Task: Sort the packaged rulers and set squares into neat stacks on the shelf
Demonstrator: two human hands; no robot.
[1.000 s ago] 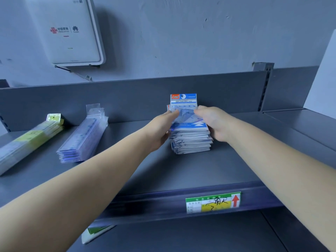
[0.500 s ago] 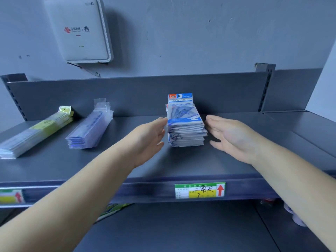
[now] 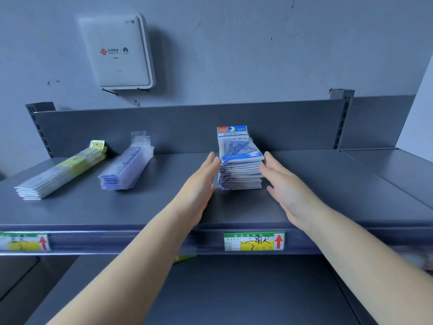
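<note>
We see left hand [image 3: 203, 184] and right hand [image 3: 284, 184] flat, fingers straight, flanking the set-square stack [image 3: 240, 168] mid-shelf [image 3: 328, 179], gripping nothing, fingertip contact with the stack we cannot tell, both ruler stacks [image 3: 126, 168] well left, price label [image 3: 254, 241] handwriting unreadable.

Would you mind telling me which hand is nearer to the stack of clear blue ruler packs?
Left. The left hand lies between that ruler stack and the set-square stack; the right hand is beyond the set squares.

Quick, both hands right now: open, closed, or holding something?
Left hand: open, fingers straight, fingertips at the left side of the set square stack, holding nothing.
Right hand: open, fingers straight, against the stack's right side, holding nothing.
</note>
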